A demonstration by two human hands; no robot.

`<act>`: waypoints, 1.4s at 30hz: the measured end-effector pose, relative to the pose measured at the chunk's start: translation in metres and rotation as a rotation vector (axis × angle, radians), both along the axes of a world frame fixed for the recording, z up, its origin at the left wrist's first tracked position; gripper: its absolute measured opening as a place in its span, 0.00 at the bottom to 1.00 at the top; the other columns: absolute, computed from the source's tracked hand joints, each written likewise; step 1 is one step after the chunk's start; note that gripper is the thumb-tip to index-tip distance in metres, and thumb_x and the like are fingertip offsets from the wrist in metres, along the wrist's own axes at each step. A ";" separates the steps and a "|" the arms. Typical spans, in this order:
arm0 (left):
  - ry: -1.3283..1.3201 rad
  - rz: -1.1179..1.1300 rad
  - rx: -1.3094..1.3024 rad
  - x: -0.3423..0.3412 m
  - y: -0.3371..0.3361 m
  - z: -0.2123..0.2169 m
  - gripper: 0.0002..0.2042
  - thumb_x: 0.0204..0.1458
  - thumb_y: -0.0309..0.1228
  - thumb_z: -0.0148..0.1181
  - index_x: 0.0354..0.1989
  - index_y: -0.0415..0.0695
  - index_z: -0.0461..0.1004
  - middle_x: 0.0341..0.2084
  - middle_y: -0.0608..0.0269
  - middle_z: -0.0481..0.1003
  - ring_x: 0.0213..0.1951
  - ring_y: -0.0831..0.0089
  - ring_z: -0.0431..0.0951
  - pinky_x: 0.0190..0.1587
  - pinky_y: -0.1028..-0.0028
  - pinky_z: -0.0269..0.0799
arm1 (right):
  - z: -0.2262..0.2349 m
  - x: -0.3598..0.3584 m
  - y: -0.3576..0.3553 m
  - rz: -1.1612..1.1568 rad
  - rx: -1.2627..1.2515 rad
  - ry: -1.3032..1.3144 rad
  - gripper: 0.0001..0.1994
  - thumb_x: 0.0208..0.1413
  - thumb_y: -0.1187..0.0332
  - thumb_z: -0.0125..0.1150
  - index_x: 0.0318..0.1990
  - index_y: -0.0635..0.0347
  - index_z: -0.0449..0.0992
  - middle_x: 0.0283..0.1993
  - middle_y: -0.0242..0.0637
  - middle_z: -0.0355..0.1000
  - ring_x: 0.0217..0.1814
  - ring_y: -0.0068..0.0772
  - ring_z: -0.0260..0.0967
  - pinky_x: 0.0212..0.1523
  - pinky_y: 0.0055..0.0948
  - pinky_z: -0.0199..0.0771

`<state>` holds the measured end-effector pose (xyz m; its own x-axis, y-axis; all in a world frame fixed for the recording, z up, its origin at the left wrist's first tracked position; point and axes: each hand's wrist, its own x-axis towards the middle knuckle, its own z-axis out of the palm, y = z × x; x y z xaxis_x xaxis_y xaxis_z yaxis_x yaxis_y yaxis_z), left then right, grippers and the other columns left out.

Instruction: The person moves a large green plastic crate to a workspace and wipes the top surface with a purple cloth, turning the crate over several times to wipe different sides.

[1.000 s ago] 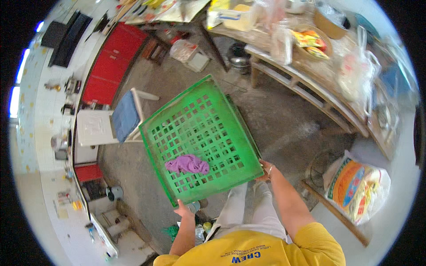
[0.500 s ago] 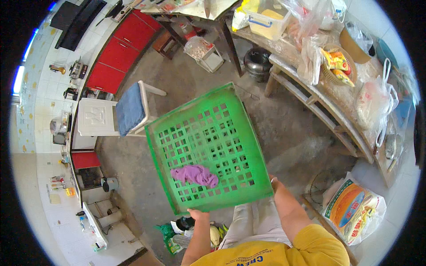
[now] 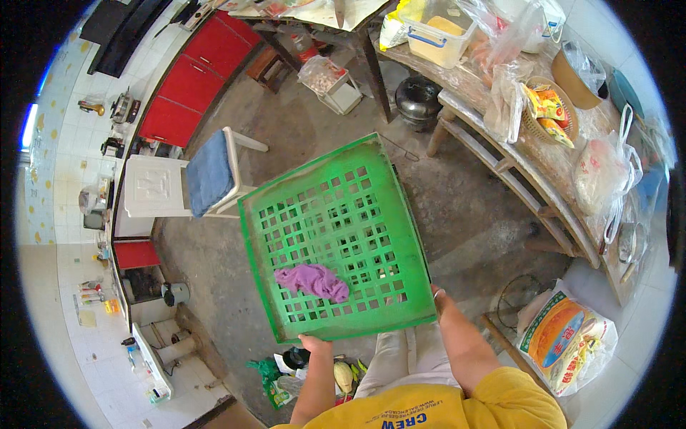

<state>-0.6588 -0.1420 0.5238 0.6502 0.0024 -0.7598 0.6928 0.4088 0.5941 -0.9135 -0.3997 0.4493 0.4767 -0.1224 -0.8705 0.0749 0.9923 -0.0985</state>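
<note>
A square green plastic crate (image 3: 259,239), its base pierced by a grid of holes, is held up in front of my legs. A crumpled purple cloth (image 3: 313,282) lies on it, toward the near left. My left hand (image 3: 314,344) grips the near edge close to the left corner, fingers partly hidden by the rim. At the near right corner my right hand (image 3: 443,300) is closed round the side, most of its fingers out of sight behind the crate.
A white plastic chair (image 3: 158,187) with a blue cushion stands to the left. On the right, a long wooden bench (image 3: 511,150) carries tubs, bags and a basket. A large printed sack (image 3: 568,343) sits at the lower right. Vegetables and bags (image 3: 279,382) lie by my feet.
The crate has shifted and turned very slightly, with both hands still on it. The cloth has stayed in place on the crate.
</note>
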 end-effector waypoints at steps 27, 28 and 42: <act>-0.459 -0.322 0.920 0.103 0.058 0.040 0.28 0.55 0.51 0.42 0.49 0.34 0.64 0.42 0.55 0.68 0.40 0.66 0.69 0.46 0.69 0.63 | -0.010 -0.015 -0.110 0.199 -0.234 0.140 0.41 0.51 0.33 0.29 0.57 0.61 0.61 0.56 0.40 0.63 0.58 0.42 0.58 0.55 0.38 0.58; -0.524 -0.482 0.901 0.124 0.058 0.035 0.28 0.55 0.50 0.42 0.47 0.33 0.66 0.41 0.54 0.69 0.39 0.65 0.69 0.45 0.68 0.64 | 0.040 0.024 -0.116 0.225 -0.292 0.149 0.42 0.50 0.32 0.28 0.58 0.60 0.60 0.56 0.42 0.62 0.58 0.42 0.57 0.56 0.38 0.57; -0.299 -0.929 0.899 0.205 -0.034 0.101 0.33 0.51 0.57 0.42 0.37 0.30 0.69 0.31 0.52 0.71 0.34 0.63 0.70 0.38 0.67 0.66 | 0.100 0.097 -0.116 0.531 -0.820 0.614 0.51 0.45 0.28 0.27 0.54 0.77 0.58 0.57 0.59 0.57 0.61 0.50 0.53 0.59 0.35 0.51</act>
<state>-0.4534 -0.1760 0.6253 0.8243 -0.1076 -0.5558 0.2954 -0.7557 0.5845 -0.8165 -0.5156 0.5494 0.1609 -0.6695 -0.7252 -0.6166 0.5055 -0.6035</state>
